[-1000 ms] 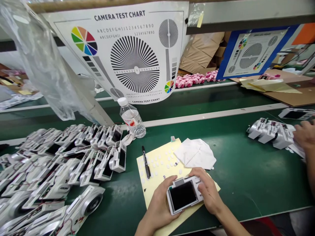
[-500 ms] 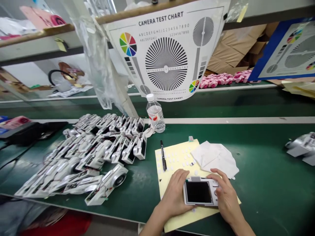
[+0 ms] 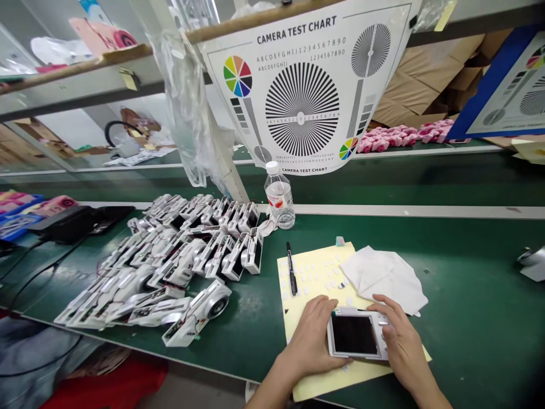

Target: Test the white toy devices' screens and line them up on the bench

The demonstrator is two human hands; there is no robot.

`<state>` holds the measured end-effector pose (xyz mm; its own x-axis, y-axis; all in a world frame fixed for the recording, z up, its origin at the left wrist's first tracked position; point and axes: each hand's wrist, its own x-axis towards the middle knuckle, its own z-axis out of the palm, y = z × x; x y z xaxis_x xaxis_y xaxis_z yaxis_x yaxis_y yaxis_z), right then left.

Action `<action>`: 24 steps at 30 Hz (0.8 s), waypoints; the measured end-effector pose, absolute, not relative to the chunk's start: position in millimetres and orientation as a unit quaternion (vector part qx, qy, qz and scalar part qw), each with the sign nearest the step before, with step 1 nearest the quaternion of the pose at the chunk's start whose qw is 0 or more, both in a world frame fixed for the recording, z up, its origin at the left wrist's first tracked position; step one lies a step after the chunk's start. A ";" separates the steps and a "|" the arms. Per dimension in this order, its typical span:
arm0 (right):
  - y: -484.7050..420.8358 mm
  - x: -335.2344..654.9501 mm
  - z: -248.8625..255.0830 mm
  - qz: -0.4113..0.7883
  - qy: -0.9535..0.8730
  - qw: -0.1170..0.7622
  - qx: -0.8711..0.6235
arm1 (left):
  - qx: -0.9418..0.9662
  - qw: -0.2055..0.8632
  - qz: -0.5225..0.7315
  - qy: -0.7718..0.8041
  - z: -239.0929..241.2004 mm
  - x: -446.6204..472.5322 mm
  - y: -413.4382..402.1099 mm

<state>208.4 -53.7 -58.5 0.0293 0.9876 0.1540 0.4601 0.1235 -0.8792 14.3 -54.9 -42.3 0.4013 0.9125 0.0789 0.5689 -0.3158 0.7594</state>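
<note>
A silver-white digital camera [image 3: 354,334] is held between my hands, its dark screen facing up toward me. My left hand [image 3: 313,338] grips its left end, thumb along the lower edge. Around the right end closes my right hand [image 3: 400,341], its thumb over the buttons and its index finger at the top edge. Beneath lies a yellow sheet [image 3: 315,392] dotted with small white pieces. A black marker pen [image 3: 292,269] rests on the sheet's left part, and white wipes [image 3: 385,278] lie across its upper right.
Many partly assembled white cameras [image 3: 170,272] cover the bench's left side. A water bottle [image 3: 280,196] stands behind the sheet, below a hanging camera test chart [image 3: 302,108]. Pink items [image 3: 395,138] lie on the back shelf. Another silver part [image 3: 532,262] sits at the far right.
The whole scene has shifted slightly to the right in the view as my head turned. Both hands keep their hold on the camera, whose screen stays dark.
</note>
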 end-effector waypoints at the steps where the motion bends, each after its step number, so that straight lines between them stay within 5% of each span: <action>1: -53.5 208.2 -58.7 0.319 -0.619 0.419 -0.583 | 0.769 0.332 0.258 0.482 -42.4 14.5 -54.9; 24: -53.8 206.5 -62.7 0.308 -0.622 0.403 -0.597 | 0.776 0.325 0.243 0.484 -44.5 13.4 -54.7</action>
